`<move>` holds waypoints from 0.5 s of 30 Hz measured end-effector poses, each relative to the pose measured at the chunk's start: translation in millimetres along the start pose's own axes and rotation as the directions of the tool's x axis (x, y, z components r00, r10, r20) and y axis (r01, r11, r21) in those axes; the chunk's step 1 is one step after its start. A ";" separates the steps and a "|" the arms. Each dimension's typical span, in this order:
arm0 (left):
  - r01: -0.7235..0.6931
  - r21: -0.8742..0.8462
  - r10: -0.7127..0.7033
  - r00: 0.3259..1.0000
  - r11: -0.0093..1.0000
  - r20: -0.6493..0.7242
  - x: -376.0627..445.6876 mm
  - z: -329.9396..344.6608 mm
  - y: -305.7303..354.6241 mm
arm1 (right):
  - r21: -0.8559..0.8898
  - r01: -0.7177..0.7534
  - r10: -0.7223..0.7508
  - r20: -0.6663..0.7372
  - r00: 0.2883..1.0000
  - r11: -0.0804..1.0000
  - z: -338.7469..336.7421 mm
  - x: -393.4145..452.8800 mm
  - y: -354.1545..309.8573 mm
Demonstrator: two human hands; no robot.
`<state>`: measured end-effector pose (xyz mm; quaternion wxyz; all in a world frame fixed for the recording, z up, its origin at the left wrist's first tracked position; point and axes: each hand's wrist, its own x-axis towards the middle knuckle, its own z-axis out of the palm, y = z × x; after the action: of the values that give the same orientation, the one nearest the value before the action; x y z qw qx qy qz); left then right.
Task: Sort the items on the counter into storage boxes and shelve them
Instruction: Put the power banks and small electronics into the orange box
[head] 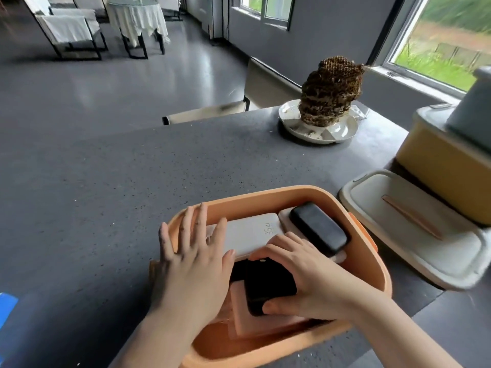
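An orange storage box (372, 264) stands on the dark counter (106, 195) in front of me. Inside lie a white power bank (255, 229), a black power bank (318, 228) at the far right, a black device (268, 285) and a pink slab (247, 314) beneath it. My right hand (316, 277) grips the black device from above, thumb on its near edge. My left hand (194, 258) rests with fingers spread over the box's left rim and the white power bank.
A white lid with an orange handle (414, 229) lies to the right of the box. Behind it stands a yellow box (438, 166) with a grey one stacked on top. A wasp nest on a white plate (318, 128) sits at the far counter edge.
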<state>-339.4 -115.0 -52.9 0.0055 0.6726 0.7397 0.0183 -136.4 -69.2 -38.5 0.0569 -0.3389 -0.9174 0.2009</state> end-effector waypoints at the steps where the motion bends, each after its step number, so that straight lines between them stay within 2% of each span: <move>1: -0.001 0.000 0.001 1.000 1.000 0.016 -0.7 -1.2 0.1 | 0.012 -0.002 0.002 -0.003 1.000 1.000 -0.5 0.3 -0.9; 3: 0.005 -0.029 -0.004 0.999 1.000 0.035 -0.3 -4.3 1.0 | 0.010 -0.009 0.009 -0.021 1.000 1.000 -2.2 -1.3 -2.2; 5: 0.036 -0.130 -0.032 0.999 0.991 0.032 3.1 -11.3 5.5 | 0.002 -0.015 0.015 -0.095 0.995 1.000 -5.5 -5.0 -2.2; 7: 0.056 -0.278 -0.054 0.998 0.959 0.017 9.4 -22.7 16.4 | 0.113 -0.010 0.045 -0.319 0.947 0.994 -13.4 -10.9 2.0; 9: 0.001 -0.346 -0.006 1.000 0.938 -0.014 18.4 -34.4 37.9 | 0.273 0.023 0.151 -0.599 0.787 0.962 -26.7 -23.2 21.0; 11: -0.098 -0.333 0.076 0.994 0.938 -0.079 28.6 -44.2 65.6 | 0.376 -0.015 0.315 -0.753 0.578 0.927 -42.2 -39.4 57.7; 12: -0.145 -0.331 0.113 0.987 0.933 -0.114 35.4 -48.4 83.4 | 0.405 -0.085 0.391 -0.774 0.498 0.910 -50.5 -49.5 82.0; 13: -0.191 -0.331 0.148 0.978 0.924 -0.149 43.4 -51.3 102.7 | 0.430 -0.184 0.464 -0.762 0.451 0.884 -57.1 -60.1 108.1; 15: -0.292 -0.323 0.238 0.951 0.900 -0.197 64.6 -51.6 147.4 | 0.471 -0.393 0.610 -0.669 0.425 0.790 -62.8 -81.6 163.1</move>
<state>-200.6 -37.8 4.8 0.0654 0.7520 0.6244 0.2008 38.7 11.4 -45.0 0.4361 -0.6406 -0.6148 0.1466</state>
